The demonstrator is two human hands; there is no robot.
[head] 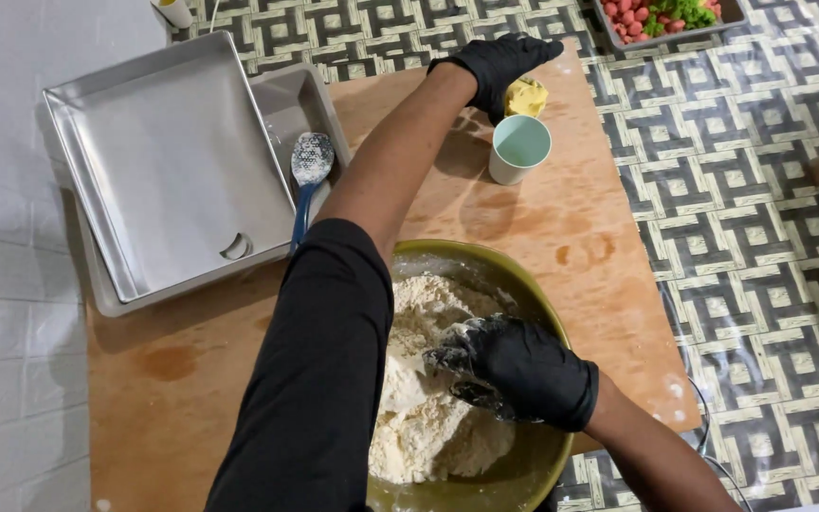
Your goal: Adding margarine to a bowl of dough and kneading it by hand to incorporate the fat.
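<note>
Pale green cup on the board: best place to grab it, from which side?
Wrap the cup around its side wall from the right. It stands upright with its mouth open and no handle shows. The left hand and a yellow lump crowd its far side; the right is open.
</note>
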